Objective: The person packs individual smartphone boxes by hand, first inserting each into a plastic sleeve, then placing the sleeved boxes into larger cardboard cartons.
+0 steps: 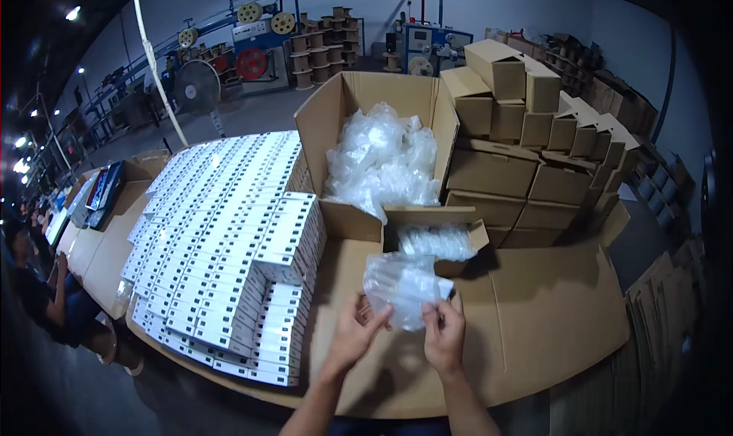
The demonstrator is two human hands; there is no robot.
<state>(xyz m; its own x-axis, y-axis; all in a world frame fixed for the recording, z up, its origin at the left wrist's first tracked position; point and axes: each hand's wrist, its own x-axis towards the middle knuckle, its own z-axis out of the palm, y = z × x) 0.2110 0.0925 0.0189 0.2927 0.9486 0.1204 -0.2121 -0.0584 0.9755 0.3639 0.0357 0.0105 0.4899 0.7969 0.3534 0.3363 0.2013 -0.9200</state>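
In front of me, above the cardboard-covered table [534, 329], I hold up a clear plastic bag [393, 295]. My left hand [355, 333] pinches its lower left side between thumb and fingers. On its lower right side, my right hand [445, 335] grips the bag with thumb and fingertips. A white, box-like piece [429, 286] shows at the bag's right side; whether it is fully inside I cannot tell. Just beyond the bag stands a small open carton [479, 236], holding a row of clear-wrapped items [435, 242].
Stacked white boxes [221, 245] cover the table's left side. A large open carton [321, 123] full of crumpled clear bags [382, 157] stands behind. Brown cartons [492, 169] are piled at the right rear. Another person [53, 298] is at the far left, near a second table [103, 245].
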